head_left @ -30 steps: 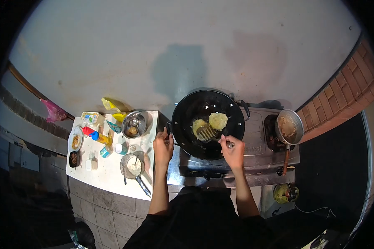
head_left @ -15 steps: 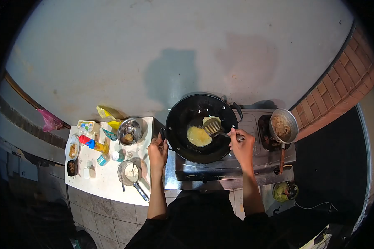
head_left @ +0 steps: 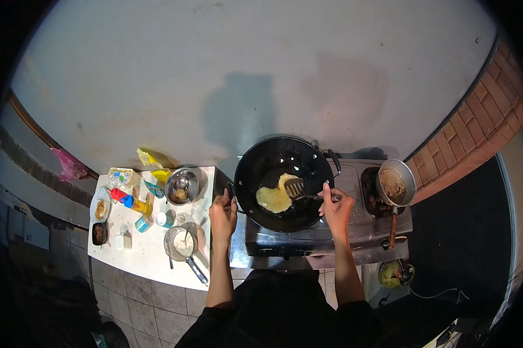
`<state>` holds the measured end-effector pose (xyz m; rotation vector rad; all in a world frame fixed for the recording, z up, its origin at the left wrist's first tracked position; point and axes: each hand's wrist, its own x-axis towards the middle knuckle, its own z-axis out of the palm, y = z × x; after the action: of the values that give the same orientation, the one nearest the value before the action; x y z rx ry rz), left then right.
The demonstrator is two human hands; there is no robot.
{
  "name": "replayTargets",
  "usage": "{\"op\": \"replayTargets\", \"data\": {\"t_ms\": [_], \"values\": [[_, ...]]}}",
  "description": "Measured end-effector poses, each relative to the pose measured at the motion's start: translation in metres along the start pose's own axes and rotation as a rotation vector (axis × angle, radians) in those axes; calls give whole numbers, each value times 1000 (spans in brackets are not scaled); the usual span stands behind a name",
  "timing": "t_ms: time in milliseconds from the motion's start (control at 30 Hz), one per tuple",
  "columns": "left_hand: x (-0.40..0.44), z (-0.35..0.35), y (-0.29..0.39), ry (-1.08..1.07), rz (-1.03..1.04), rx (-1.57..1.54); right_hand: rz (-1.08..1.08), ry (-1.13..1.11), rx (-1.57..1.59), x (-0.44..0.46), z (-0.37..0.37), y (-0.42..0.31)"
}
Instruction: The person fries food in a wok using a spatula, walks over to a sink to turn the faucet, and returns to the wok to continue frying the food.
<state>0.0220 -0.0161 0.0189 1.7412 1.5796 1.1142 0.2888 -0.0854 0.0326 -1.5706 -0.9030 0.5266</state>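
Note:
A black wok (head_left: 255, 162) sits on the left side of the stove. In it lies a yellow egg-like piece of food (head_left: 273, 199), spread flat with its upper right part folded or bunched. My right hand (head_left: 337, 204) is closed around the handle of a slotted spatula (head_left: 295, 188), whose head rests against the right side of the food. At the wok's left side, my left hand (head_left: 222, 213) is closed on the wok's handle, which the fingers largely cover.
A saucepan (head_left: 396, 182) with food in liquid stands on the right of the stove (head_left: 354, 227), its handle toward me. The white table (head_left: 151, 258) at left holds a steel bowl (head_left: 182, 186), a pan with white contents (head_left: 181, 243), bottles (head_left: 136, 204) and small dishes.
The spatula head has moved slightly left and down in the wok. The yellow food has shifted left, and its shape is now more curved around the spatula.

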Motion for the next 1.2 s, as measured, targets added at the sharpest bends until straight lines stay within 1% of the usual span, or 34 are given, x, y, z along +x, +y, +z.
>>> {"op": "replayTargets", "data": {"t_ms": [33, 100, 200, 267, 300, 367, 400, 433, 500, 533, 600, 667, 733, 833, 900, 967, 1067, 1133, 1200], "values": [[0, 0, -4, 2, 0, 0, -12, 5, 13, -1, -1, 1], [1, 3, -16, -18, 114, 41, -24, 10, 26, -2, -3, 0], [3, 4, -22, -33, 142, 51, -17, 6, 9, -5, -7, -6], [1, 2, -16, -35, 111, 43, -93, 7, -117, -7, -6, -10], [1, 1, -13, -33, 79, 36, -92, 7, -117, -8, -4, -10], [1, 1, -13, -32, 99, 50, -233, -17, -176, -14, -1, -10], [1, 1, -13, -32, 121, 64, -232, -16, -176, -17, 1, -12], [1, 1, -12, -34, 121, 64, -231, -66, -138, -20, 4, -15], [0, 2, -8, -2, 45, -18, -263, -146, -83, -26, 9, -18], [0, 2, -11, -2, 46, -17, -263, -145, -82, -28, 11, -17], [2, 2, -16, -23, 114, 5, -258, -225, -95, -30, 15, -13], [0, 1, -13, -15, 112, 27, -276, -231, -100, -26, 16, -8], [-1, 2, -10, -12, 111, 47, -207, -217, -80, -22, 16, -1], [0, 3, -16, -1, 140, 68, -267, -195, -88, -19, 14, 1], [1, 5, -22, -22, 115, -7, -283, -202, -123, -22, 12, -2], [1, 5, -20, -17, 110, 2, -301, -211, -155, -25, 11, -2], [0, 5, -19, -8, 111, 21, -274, -215, -129, -28, 10, 0], [1, 4, -19, -6, 123, 31, -224, -169, -103, -27, 9, -3], [1, 2, -14, -18, 116, 48, -219, -129, -108, -26, 7, -3]]}}
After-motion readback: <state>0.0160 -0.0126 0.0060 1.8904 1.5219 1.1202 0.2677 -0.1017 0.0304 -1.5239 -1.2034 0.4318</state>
